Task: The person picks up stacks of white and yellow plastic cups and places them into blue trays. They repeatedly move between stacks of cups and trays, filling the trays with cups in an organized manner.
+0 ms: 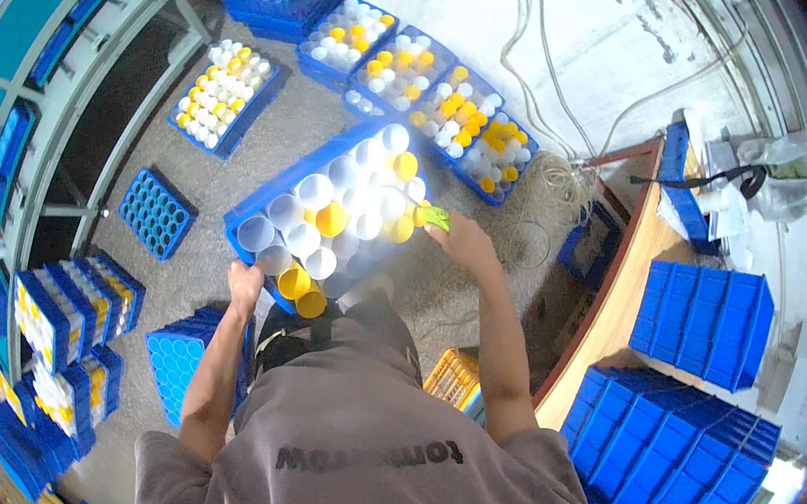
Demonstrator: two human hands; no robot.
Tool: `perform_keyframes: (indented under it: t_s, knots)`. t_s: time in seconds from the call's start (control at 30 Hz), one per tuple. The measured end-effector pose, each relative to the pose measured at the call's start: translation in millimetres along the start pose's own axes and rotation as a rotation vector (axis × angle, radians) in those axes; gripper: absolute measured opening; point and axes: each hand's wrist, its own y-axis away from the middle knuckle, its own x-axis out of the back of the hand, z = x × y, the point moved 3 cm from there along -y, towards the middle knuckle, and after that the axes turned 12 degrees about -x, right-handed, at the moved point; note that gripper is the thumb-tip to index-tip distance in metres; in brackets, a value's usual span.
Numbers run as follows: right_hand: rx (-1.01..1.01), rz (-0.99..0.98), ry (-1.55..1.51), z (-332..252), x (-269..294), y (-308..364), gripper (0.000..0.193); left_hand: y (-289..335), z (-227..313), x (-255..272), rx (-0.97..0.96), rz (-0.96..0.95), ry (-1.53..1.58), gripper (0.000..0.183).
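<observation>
Blue crate [292,176]: since it is packed with white and yellow tubes [331,218], I judge it awkward and fairly weighty, but stiff; it's in front of the grey-brown shirt [372,429].
Tubes: hollow-looking, probably light, smooth and apt to slide.
Left grip [243,285]: curled round the crate's near-left corner, a sound hold.
Right grip [465,244]: closed on a yellow-green item [437,218] at the right side; whether it bears weight I cannot tell.
Rim: best taken on opposite sides.
</observation>
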Motion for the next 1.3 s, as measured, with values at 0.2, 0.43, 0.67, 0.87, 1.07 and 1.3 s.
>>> perform_keyframes:
  t_s: [0.2,0.43,0.67,0.87,1.07,1.3]
  knots:
    - [0.019,-0.180,-0.095,33.8,-22.1,21.1,0.054,42.1,35.8,-28.0,0.002,0.038,-0.099,0.033]
    - [-0.004,-0.339,-0.078,48.8,-35.1,59.7,0.055,70.5,50.0,-61.5,0.050,0.020,-0.317,0.039]
    - [0.262,-0.155,0.106,26.2,-45.0,104.2,0.053,83.5,63.6,-76.4,0.123,-0.001,-0.389,0.077]
    - [0.231,-0.222,0.152,-4.4,-44.7,128.6,0.057,90.0,59.8,-75.1,0.175,0.028,-0.339,0.077]
    - [0.277,-0.155,0.176,-40.0,-47.8,128.7,0.054,97.4,59.0,-71.2,0.159,0.091,-0.340,0.079]
    - [0.388,0.020,0.194,-44.1,-39.6,122.2,0.049,102.2,57.7,-67.5,0.116,0.116,-0.342,0.084]
